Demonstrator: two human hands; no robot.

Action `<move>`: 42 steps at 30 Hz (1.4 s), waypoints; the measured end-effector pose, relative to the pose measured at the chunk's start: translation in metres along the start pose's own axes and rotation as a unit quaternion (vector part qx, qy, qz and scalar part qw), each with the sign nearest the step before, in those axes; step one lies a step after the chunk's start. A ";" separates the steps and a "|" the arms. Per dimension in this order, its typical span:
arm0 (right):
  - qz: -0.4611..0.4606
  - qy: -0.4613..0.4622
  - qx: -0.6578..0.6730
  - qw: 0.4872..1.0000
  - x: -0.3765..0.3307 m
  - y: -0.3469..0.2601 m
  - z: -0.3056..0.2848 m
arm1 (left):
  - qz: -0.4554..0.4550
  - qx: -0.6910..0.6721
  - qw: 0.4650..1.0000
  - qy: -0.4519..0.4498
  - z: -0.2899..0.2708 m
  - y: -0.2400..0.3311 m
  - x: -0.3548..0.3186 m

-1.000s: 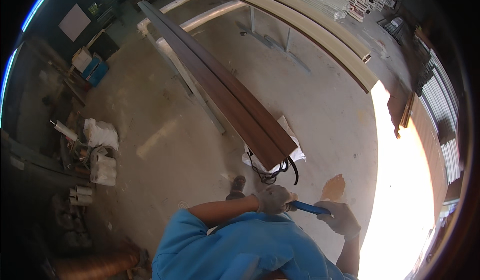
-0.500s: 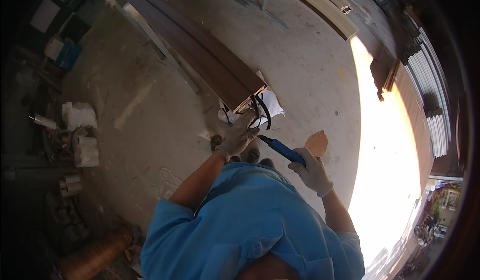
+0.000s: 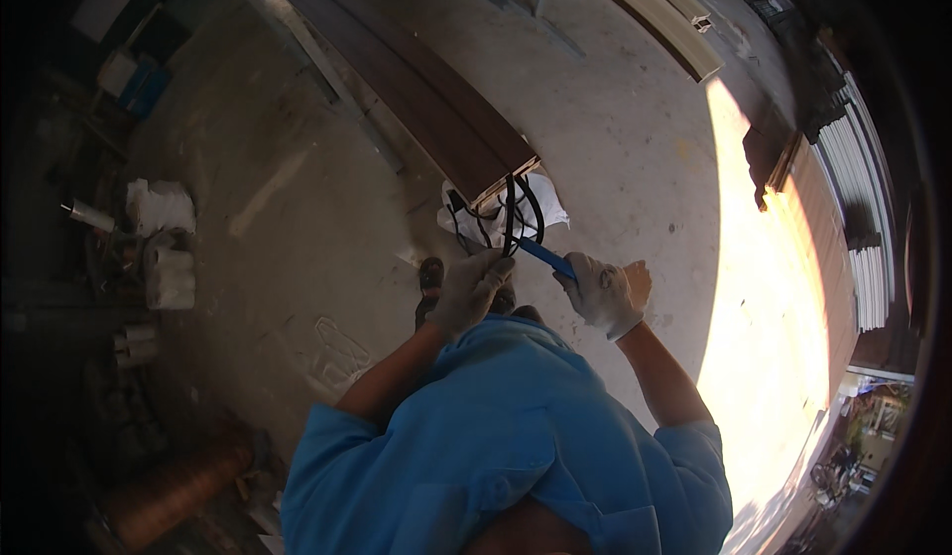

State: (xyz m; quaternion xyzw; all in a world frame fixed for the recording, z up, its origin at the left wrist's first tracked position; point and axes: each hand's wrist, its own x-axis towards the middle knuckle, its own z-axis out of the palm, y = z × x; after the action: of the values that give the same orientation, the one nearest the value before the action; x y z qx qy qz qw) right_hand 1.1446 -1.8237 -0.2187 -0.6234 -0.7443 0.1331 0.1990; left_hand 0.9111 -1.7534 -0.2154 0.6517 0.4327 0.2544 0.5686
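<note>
My left hand [image 3: 470, 293], in a pale glove, is closed on a black flexible strip [image 3: 510, 213] that hangs from the end of a long brown profile [image 3: 426, 89]. Other black strips loop down beside it from the same end. My right hand [image 3: 603, 297], also gloved, grips a blue utility knife [image 3: 548, 258]. Its front end points left and reaches the strip just above my left fingers; whether the blade touches is too small to tell. Behind the strips, a white plastic sack [image 3: 552, 205] lies on the floor.
Metal stand legs [image 3: 337, 89] are beneath the brown profile. Cream profiles [image 3: 654, 9] extend at the top right. White rolls [image 3: 171, 277] and a large brown roll [image 3: 174, 495] are at the left. A brown patch [image 3: 640, 282] lies beyond my right hand; bright sunlight crosses the floor at right.
My right hand has brought the knife up and left to the strip. My left hand has drawn back from the profile's end with the strip, which is now stretched straighter.
</note>
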 end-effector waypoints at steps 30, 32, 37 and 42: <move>0.151 0.353 0.505 0.773 0.019 -0.038 -0.080 | 0.415 -0.153 0.892 -0.096 0.062 0.172 0.077; 0.191 0.357 0.525 0.749 0.010 -0.023 -0.099 | 0.417 -0.095 0.904 -0.002 0.059 0.136 0.083; 0.161 0.418 0.508 0.736 -0.032 0.011 -0.146 | 0.145 0.095 0.982 -0.072 0.084 0.003 0.079; 0.124 0.439 0.540 0.707 -0.062 0.043 -0.190 | 0.113 0.205 0.947 -0.219 0.155 -0.076 0.096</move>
State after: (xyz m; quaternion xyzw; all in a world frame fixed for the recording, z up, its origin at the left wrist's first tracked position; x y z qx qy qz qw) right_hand 1.2787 -1.8863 -0.0777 -0.4839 -0.2902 0.2467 0.7879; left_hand 1.0655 -1.7537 -0.3390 0.8385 0.2640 0.0741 0.4709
